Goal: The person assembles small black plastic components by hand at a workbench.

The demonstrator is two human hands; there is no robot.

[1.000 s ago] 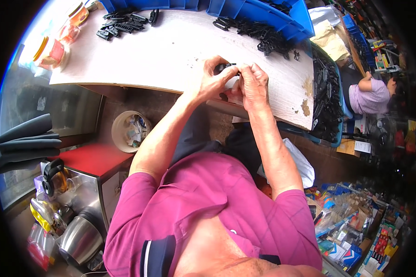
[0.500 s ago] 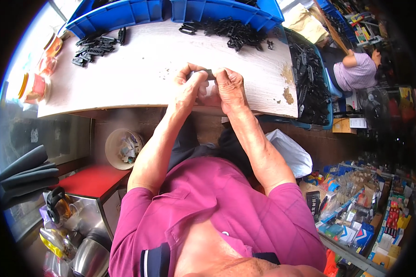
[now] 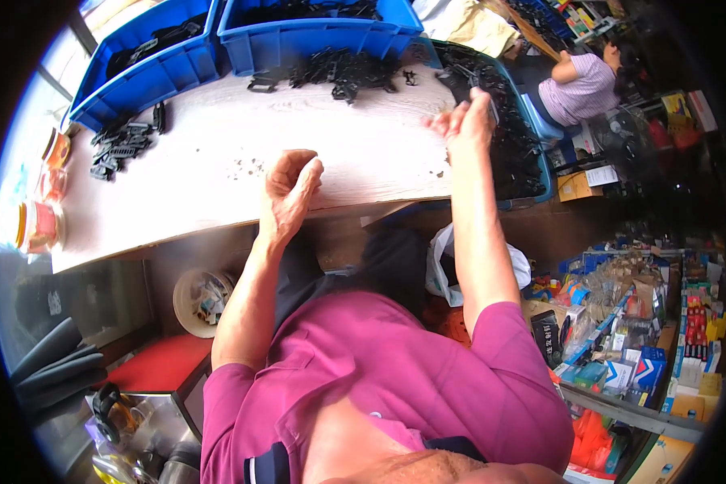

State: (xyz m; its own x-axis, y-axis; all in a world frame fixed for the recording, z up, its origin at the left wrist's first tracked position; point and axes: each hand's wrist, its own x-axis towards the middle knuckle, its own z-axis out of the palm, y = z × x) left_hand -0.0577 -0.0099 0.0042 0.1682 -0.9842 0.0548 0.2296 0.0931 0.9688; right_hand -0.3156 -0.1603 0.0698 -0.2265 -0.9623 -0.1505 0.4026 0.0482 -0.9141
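My left hand [image 3: 293, 192] hovers over the near part of the pale table [image 3: 363, 153], its fingers curled in with the thumb against them. Whatever it may hold is hidden. My right hand [image 3: 468, 125] reaches out over the table's right end, beside a large blue-rimmed bin full of black plastic parts [image 3: 512, 153]. Its fingers are spread and somewhat blurred, with no part plainly between them. At the table's back lies a loose heap of black plastic clips [image 3: 339, 73]. A smaller pile of black parts [image 3: 123, 147] sits to the left.
Two blue crates [image 3: 315, 40] with black parts line the back of the table. Lidded jars [image 3: 40, 226] stand along its left edge. A waste bucket [image 3: 203, 300] and a white plastic bag [image 3: 440, 266] are below. Another person [image 3: 581, 89] works at the far right.
My hands have parted from a small dark piece between them. The right has swung right and away toward the bin; the left has drawn slightly nearer. The view has shifted to the right.
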